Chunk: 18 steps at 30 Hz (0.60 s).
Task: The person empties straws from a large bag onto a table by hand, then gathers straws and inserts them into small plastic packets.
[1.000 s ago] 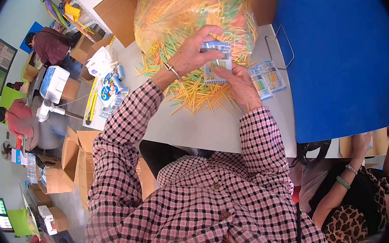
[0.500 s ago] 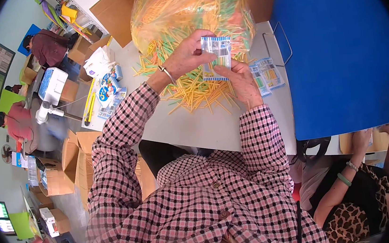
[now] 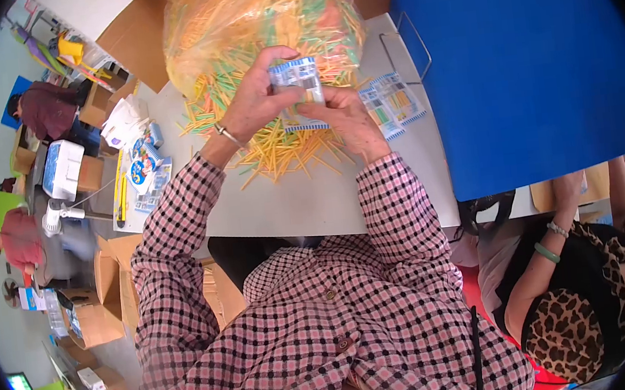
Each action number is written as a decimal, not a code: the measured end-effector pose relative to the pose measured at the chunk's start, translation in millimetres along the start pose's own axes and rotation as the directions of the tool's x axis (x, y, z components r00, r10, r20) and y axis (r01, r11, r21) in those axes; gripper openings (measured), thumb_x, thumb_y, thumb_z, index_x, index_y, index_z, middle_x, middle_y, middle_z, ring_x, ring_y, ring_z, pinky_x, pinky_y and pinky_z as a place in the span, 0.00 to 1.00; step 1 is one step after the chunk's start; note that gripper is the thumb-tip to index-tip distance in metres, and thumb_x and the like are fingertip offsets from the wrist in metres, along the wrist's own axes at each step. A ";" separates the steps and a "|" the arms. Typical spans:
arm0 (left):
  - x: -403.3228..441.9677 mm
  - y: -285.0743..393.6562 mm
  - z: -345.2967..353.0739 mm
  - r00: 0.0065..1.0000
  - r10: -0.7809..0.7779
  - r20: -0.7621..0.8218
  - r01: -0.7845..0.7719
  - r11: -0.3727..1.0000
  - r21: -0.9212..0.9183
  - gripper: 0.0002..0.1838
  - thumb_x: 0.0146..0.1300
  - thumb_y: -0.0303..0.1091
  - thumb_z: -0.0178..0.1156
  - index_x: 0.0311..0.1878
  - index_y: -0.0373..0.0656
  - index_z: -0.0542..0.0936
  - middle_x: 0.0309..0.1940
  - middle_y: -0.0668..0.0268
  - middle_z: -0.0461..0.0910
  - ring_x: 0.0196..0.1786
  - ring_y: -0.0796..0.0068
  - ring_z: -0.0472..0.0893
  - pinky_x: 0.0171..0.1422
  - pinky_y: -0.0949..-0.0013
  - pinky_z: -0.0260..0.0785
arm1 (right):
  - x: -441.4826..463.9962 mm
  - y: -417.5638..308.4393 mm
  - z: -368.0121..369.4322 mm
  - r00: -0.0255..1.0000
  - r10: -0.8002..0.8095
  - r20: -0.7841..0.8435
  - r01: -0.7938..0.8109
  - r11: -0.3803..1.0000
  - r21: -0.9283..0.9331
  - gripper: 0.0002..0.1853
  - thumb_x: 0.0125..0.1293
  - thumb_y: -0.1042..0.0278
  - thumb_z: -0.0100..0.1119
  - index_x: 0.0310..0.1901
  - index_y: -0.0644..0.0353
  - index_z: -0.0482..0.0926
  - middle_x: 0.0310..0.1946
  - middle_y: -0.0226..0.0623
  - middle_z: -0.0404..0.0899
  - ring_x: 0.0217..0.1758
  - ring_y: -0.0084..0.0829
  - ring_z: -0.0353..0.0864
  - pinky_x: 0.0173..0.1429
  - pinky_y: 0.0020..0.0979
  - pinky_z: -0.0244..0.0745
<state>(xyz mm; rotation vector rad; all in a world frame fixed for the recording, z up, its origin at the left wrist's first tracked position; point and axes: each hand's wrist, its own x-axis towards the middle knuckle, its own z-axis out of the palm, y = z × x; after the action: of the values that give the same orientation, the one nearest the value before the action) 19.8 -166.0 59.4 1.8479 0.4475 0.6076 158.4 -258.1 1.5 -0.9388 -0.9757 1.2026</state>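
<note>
Over a heap of thin coloured sticks (image 3: 296, 151), I hold a small clear packet with blue striped ends (image 3: 304, 72) in both hands. My left hand (image 3: 251, 104), with a bracelet at its wrist, grips the packet's left side, thumb across its front. From the right, my right hand (image 3: 357, 123) pinches it, thumb on the front near the left thumb. The fingers behind the packet are mostly hidden. Beside my right hand, similar packets (image 3: 394, 104) with yellow and green sticks inside lie on the white table (image 3: 253, 212).
Behind the heap stands a large clear bag of sticks (image 3: 256, 18) with cardboard flaps (image 3: 136, 42) around it. A blue board (image 3: 528, 73) borders the right side. A yellow cutter (image 3: 122, 198) and blue-white packaging (image 3: 143, 167) lie left. A co-worker's arm (image 3: 540, 262) shows lower right.
The whole scene has shifted left in view as the camera turned. My thumbs have come closer together on the packet's front. Both hands still hold it.
</note>
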 end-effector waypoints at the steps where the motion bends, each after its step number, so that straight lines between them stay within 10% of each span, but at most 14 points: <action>1: -1.1 4.8 1.4 1.000 -0.011 -0.010 0.011 1.000 -0.019 0.28 0.56 0.25 0.60 0.60 0.43 0.62 0.45 0.67 0.74 0.47 0.78 0.74 0.50 0.74 0.68 | -1.4 -3.6 0.9 1.000 -0.002 -0.009 0.002 1.000 0.001 0.12 0.61 0.71 0.58 0.45 0.64 0.79 0.36 0.31 0.81 0.37 0.17 0.77 0.43 0.21 0.73; 13: -10.1 -5.0 -3.1 0.998 -0.058 0.002 0.058 0.995 -0.087 0.26 0.59 0.26 0.59 0.59 0.42 0.63 0.38 0.66 0.77 0.44 0.78 0.75 0.49 0.74 0.69 | -26.5 -41.5 -100.8 0.979 -0.079 -0.189 -0.026 0.865 -0.501 0.14 0.60 0.66 0.59 0.44 0.65 0.79 0.36 0.33 0.82 0.35 0.18 0.77 0.41 0.24 0.72; 18: -17.6 -10.8 -14.1 0.995 -0.099 0.013 0.100 0.989 -0.108 0.24 0.60 0.26 0.58 0.59 0.42 0.64 0.37 0.67 0.77 0.43 0.79 0.75 0.48 0.74 0.69 | -23.8 -20.5 -102.7 0.922 -0.220 -0.317 -0.257 0.264 -0.930 0.15 0.56 0.64 0.60 0.42 0.64 0.79 0.37 0.39 0.81 0.39 0.31 0.78 0.43 0.32 0.71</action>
<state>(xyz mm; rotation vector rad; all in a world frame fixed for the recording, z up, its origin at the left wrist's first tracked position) -2.9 -161.9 49.8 1.7136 0.4899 0.5466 259.8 -290.4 -13.1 -2.1084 -1.3690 0.1924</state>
